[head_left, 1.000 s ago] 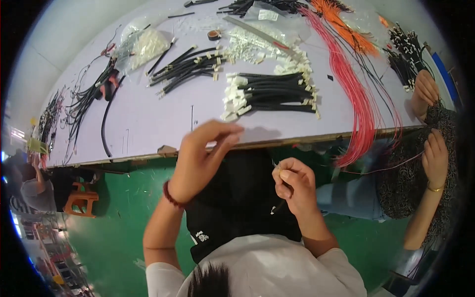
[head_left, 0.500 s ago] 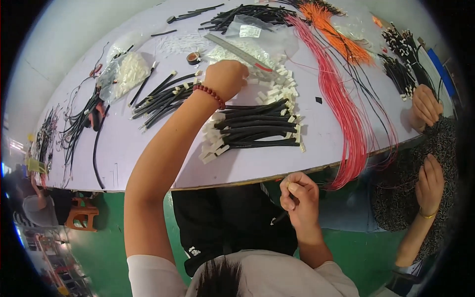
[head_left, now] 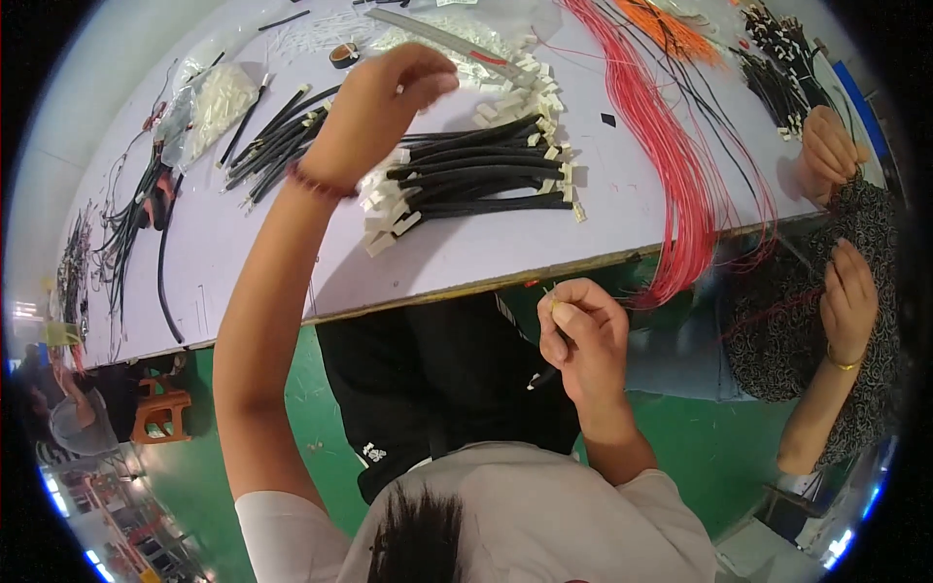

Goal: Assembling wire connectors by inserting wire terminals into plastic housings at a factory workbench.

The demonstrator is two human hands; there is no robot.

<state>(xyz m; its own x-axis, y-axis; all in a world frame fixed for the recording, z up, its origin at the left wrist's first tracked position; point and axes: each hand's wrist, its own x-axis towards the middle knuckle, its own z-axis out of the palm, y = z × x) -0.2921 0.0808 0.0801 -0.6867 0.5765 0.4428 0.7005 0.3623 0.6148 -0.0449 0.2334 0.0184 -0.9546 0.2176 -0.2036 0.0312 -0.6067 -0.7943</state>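
Note:
My left hand (head_left: 389,95) is over the table, just above a loose pile of small white plastic connectors (head_left: 544,95). Its thumb and fingers are apart, slightly blurred, with nothing visible between them. Below it, several short black sleeved cables (head_left: 471,175) lie side by side, with white connectors at both ends. In front of the table edge, my right hand (head_left: 588,335) is closed, thumb against forefinger, on a thin, pale yellowish wire end (head_left: 554,303). A black cable (head_left: 542,377) hangs from under that hand, its middle hidden by the fingers.
A steel ruler (head_left: 437,37) and a tape roll (head_left: 343,55) lie behind. Red wires (head_left: 671,185) drape over the table edge (head_left: 466,290) at right. Left are more black cables (head_left: 277,141), a bag of white parts (head_left: 216,102) and red-handled pliers (head_left: 155,204). A co-worker's hands (head_left: 847,301) are at right.
The view has shifted, so the table sits higher in the picture. My left hand has lifted from the connector pile and its fingers have spread. My right hand keeps its pinch.

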